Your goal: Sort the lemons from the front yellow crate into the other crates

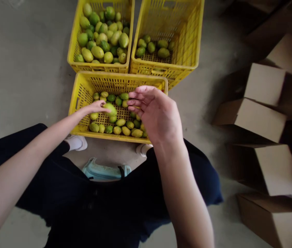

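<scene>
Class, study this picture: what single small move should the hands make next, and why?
Probably lift the yellow-green fruit slightly with the left hand: it sits gripped there, over the near crate, while the right hand, loosely open, shows nothing held.

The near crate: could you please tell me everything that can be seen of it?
The near crate is yellow, apparently plastic, rectangular and open-topped, with slotted walls and a perforated floor. It stands upright, just nearer than two other crates; whether they touch is unclear. Green and yellow fruits lie loose inside. The left hand holds one fruit over it; the open right hand hides part of it.
</scene>
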Tool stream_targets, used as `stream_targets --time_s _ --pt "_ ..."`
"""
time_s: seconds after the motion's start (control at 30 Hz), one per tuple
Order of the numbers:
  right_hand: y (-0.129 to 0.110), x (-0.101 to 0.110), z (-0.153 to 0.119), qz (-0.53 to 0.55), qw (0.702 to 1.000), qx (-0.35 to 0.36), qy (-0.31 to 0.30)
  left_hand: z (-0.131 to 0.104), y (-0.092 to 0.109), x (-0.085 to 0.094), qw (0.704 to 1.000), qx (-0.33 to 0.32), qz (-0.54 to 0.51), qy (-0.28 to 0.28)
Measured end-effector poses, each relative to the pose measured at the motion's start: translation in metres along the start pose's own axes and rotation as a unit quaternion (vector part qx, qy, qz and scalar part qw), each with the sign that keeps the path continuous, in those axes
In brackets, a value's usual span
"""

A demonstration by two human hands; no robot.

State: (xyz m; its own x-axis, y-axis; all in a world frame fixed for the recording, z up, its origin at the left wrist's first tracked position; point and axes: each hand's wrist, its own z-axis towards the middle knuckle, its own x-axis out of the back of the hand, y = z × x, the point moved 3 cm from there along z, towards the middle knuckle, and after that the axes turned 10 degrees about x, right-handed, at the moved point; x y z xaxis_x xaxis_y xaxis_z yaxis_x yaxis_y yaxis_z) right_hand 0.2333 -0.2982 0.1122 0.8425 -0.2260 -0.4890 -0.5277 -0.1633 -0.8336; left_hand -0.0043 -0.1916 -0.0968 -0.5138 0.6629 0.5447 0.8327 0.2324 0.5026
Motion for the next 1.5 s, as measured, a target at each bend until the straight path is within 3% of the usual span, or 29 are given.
stream_targets --time_s 0.1,0.17,0.27,0.33,0.4,0.47,0.53,0.57,0.6,0.63,0.73,0.93,1.1,1.33,1.5 --pt "0.008 0.005 -0.005 0.016 0.997 0.044 0.069 -0.038 0.064 0.016 0.957 -0.135 -0.254 -0.033" --pt "0.013 0.007 -0.008 0.018 0.991 0.073 0.112 -0.076 0.105 0.019 0.922 -0.206 -0.327 -0.022" --pt "0.013 0.005 -0.012 0.037 0.991 0.076 0.103 -0.134 0.149 0.014 0.905 -0.295 -0.305 0.021" --pt "0.011 0.004 -0.015 0.081 0.992 0.04 0.087 -0.16 0.159 0.013 0.91 -0.34 -0.229 0.061" --pt "0.009 0.009 -0.019 0.126 0.987 -0.006 0.097 -0.163 0.153 0.015 0.914 -0.349 -0.174 0.11" --pt "0.005 0.017 -0.023 0.151 0.981 -0.034 0.117 -0.143 0.134 0.015 0.928 -0.309 -0.145 0.148" --pt "0.0 0.027 -0.026 0.156 0.979 -0.031 0.131 -0.105 0.107 0.005 0.965 -0.201 -0.068 0.151" --pt "-0.002 0.032 -0.028 0.153 0.979 -0.023 0.133 -0.084 0.091 -0.005 0.985 -0.111 0.02 0.131" --pt "-0.005 0.037 -0.029 0.149 0.98 -0.014 0.134 -0.064 0.075 -0.017 0.986 -0.007 0.128 0.105" --pt "-0.007 0.042 -0.03 0.144 0.98 -0.006 0.135 -0.047 0.061 -0.028 0.98 0.048 0.172 0.093" --pt "-0.011 0.055 -0.032 0.143 0.978 0.005 0.151 -0.01 0.036 -0.057 0.954 0.132 0.252 0.092" --pt "-0.018 0.071 -0.031 0.139 0.973 0.021 0.185 0.041 0.02 -0.088 0.93 0.172 0.322 0.049" --pt "-0.024 0.07 -0.028 0.183 0.956 0.016 0.226 0.061 0.01 -0.104 0.924 0.161 0.347 -0.002" --pt "-0.017 0.057 -0.02 0.195 0.962 0.0 0.193 0.054 0.012 -0.108 0.922 0.135 0.361 0.027" --pt "-0.006 0.047 -0.013 0.176 0.974 0.011 0.138 0.025 0.022 -0.091 0.941 0.086 0.316 0.089"
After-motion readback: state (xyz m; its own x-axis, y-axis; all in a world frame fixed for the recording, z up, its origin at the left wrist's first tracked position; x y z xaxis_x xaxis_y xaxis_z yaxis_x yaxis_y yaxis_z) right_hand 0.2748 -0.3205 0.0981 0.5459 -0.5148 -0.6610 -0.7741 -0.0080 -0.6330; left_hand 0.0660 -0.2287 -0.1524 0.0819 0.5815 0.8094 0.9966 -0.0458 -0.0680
